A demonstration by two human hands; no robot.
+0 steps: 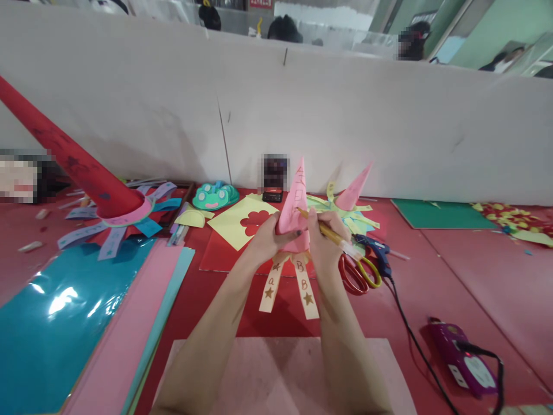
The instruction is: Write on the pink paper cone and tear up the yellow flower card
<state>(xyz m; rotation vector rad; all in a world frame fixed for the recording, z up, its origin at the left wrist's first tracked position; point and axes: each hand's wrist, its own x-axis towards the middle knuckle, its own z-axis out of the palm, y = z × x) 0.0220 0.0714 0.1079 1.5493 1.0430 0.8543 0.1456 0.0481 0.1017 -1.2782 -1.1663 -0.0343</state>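
Observation:
A pink paper cone (295, 199) stands in front of me, point up, with brown marks drawn down its side. My left hand (268, 237) is wrapped round its lower left side and steadies it. In my right hand (329, 233) is a gold-brown marker (334, 236), its tip at the cone's surface. From the cone's base hang cream paper strips (307, 288) with brown letters and stars. Under and behind the cone lie a yellow sheet with a red paper flower (256, 222) and a red sheet (216, 253).
Right of my hand lie red- and yellow-handled scissors (355, 275) and a blue glue gun (378, 253), its cord running to a purple power box (464, 357). A smaller pink cone (355, 187) stands behind. Left are a tall red cone (86, 167) and coloured sheets (125, 334). A white partition (345, 115) rises behind.

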